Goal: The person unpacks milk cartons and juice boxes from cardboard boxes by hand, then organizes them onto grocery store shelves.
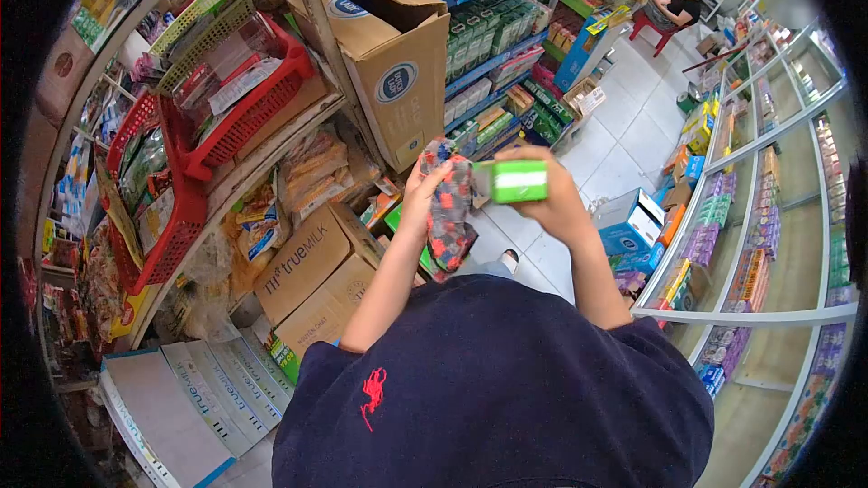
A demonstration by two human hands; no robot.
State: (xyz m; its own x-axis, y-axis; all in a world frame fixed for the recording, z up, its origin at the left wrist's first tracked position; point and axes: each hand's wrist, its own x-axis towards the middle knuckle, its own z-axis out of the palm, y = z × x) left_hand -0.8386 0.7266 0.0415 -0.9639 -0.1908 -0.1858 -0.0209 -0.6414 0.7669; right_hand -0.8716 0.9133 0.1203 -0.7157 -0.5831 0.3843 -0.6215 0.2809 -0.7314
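My left hand [418, 199] is closed round a crumpled cloth [449, 217] with a red and dark grey checked pattern, which hangs down below the fingers. To the right of it, my right hand [562, 203] grips a small green carton [521, 182] with a white panel, held level and a little blurred by motion. The carton's left end is right beside the upper part of the cloth. Both hands are raised in front of my chest, above the tiled floor.
A tall Dutch Lady cardboard box [398, 81] stands behind my left hand, beside shelves of packed cartons [493, 27]. Red baskets [249, 122] sit at the left. Glass-fronted shelving [750, 244] lines the right. A person [674, 9] sits on a red stool far back.
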